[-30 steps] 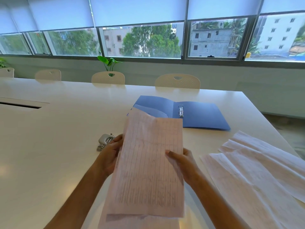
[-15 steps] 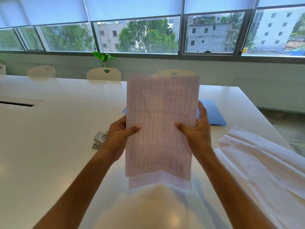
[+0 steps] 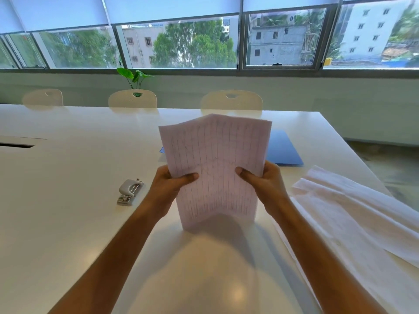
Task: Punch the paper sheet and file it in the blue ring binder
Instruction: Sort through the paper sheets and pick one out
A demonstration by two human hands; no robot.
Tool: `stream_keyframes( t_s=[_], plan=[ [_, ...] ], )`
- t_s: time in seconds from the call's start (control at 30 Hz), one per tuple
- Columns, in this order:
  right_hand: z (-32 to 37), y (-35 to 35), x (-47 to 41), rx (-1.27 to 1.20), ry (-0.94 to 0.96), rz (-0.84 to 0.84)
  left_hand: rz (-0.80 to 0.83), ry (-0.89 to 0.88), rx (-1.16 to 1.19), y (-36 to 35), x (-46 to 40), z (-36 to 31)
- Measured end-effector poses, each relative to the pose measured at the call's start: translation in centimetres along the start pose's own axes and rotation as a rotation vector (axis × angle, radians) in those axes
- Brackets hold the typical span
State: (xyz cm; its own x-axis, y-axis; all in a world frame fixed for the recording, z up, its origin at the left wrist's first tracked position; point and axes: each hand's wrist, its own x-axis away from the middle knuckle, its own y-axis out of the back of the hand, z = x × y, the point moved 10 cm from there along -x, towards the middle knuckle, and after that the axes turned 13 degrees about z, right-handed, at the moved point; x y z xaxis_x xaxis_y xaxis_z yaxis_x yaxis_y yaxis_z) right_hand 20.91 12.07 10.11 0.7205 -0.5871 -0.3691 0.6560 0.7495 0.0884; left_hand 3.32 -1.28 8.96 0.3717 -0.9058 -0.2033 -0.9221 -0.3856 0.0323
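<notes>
Your left hand and right hand grip the paper sheets upright on the surface; hole punch left, blue ring binder beyond.

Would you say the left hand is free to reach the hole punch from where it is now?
Probably not yet: the left hand grips the paper together with the right hand. The hole punch lies just to its left on the table, nothing between them.

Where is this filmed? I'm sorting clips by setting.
Likely an office meeting room: a long white table with chairs along its far side, a hole punch, a blue ring binder and loose papers.
</notes>
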Motion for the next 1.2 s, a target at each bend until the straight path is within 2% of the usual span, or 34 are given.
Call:
stream_keyframes(
  t_s=[0.17,0.37,0.6,0.77,0.97,1.1,1.2],
  plan=[
    [0.0,0.0,0.0,0.024,0.023,0.012,-0.032,0.002,-0.050,0.3,0.2,0.3],
    [-2.9,0.6,0.2,0.069,-0.140,0.016,-0.063,0.070,-0.109,0.0,0.3,2.1],
    [-1.7,1.4,0.2,0.186,-0.103,0.039,-0.072,0.054,-0.113,0.1,0.1,1.6],
    [-0.1,2.8,0.9,0.256,-0.095,-0.047,-0.038,0.060,-0.084,-0.8,0.0,1.6],
    [2.9,8.4,3.0,0.393,-0.089,-0.282,-0.004,0.070,-0.047,-3.1,-0.6,2.7],
    [4.9,12.6,5.1,0.388,-0.098,-0.419,-0.060,0.185,-0.033,-4.4,-0.9,5.4],
    [5.9,15.2,6.8,0.344,-0.092,-0.484,-0.053,0.239,-0.147,-6.3,-1.7,7.7]
  ],
)
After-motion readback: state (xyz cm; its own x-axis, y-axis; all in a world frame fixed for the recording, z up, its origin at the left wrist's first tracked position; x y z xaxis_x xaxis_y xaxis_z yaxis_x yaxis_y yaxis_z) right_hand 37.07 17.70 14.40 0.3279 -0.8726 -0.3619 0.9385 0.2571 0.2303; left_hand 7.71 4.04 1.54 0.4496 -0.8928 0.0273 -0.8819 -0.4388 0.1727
